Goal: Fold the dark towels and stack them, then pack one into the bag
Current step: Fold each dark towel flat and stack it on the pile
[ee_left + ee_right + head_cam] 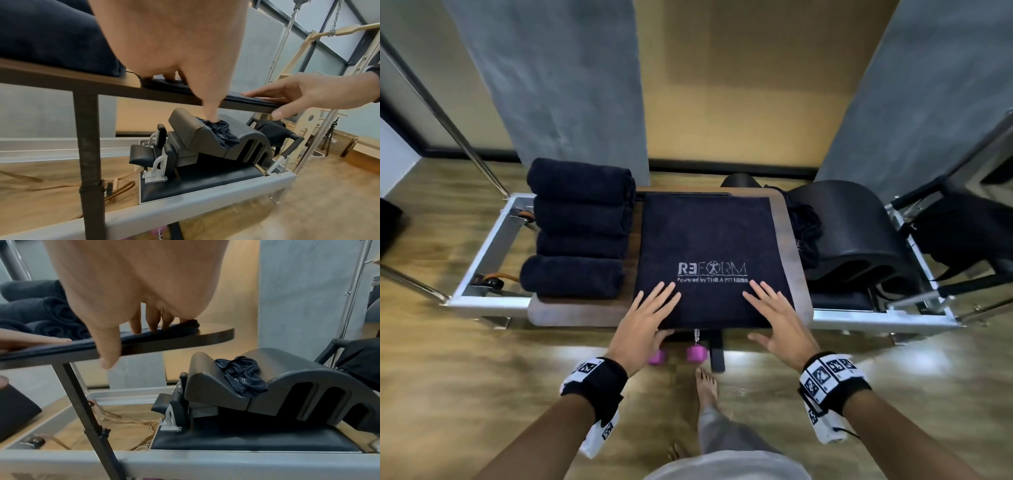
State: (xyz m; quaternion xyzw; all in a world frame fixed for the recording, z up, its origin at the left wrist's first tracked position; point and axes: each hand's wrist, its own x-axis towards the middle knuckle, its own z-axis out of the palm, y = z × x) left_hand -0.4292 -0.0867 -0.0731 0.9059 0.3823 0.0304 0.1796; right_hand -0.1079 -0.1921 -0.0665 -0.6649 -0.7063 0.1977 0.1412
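Wood-floored studio, and on the dark wooden bench (582, 313) beside four rolled dark towels (578, 226) lies a flat navy logo-printed towel (709, 240), soft and limp, both hands' grips spread flat near its front corners: left hand (650, 308), right hand (774, 311).

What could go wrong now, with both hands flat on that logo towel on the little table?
The flat towel reaches the near edge of the table, where the left hand and right hand press with thumbs off the rim; a careless fold might drag it off. The rolled towels lie close beside it and could be nudged. The crumpled dark bag rests on a curved pad and may slip.
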